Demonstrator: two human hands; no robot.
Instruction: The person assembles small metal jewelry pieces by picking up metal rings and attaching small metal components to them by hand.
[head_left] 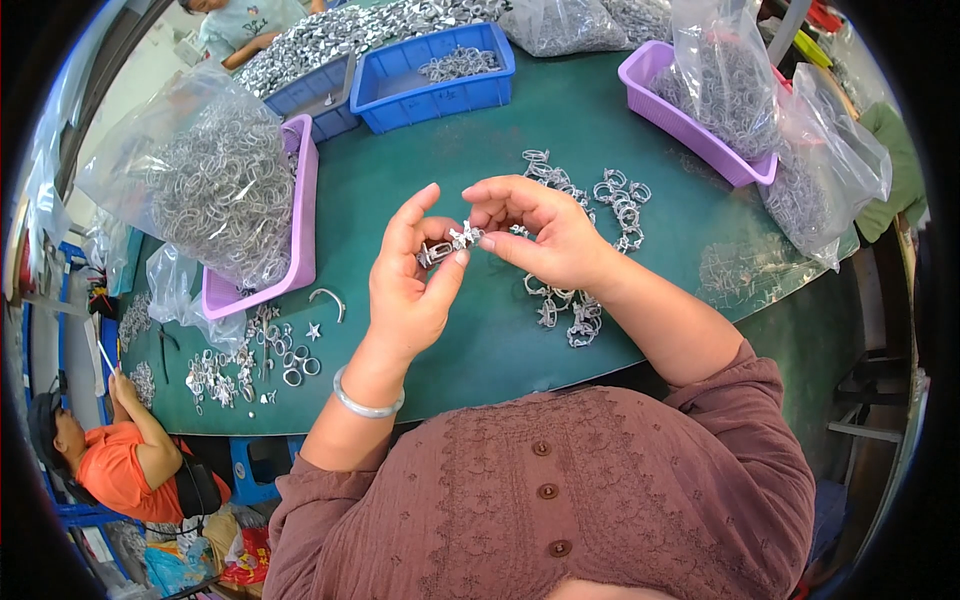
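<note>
Both hands meet over the green table (420, 165). My left hand (405, 285) is closed around small silver-grey metal rings (436, 254), with the thumb and fingertips gripping them. At the near tips, a ring with a flower- or star-like top (465, 236) sits between the two hands. The thumb of my right hand (550, 235) presses against that piece, its fingers curled above it. Another small metal bit shows inside the right palm, partly hidden. Behind and beside the right hand lies a loose pile of similar metal rings (628, 215).
A purple basket (305, 220) with a bag of rings stands left; another purple basket (690, 140) is at right. Farther back are a blue bin (430, 110) and a metal heap (350, 35). Sorted rings (293, 375) and a curved strip (330, 300) lie left. Two other people are nearby.
</note>
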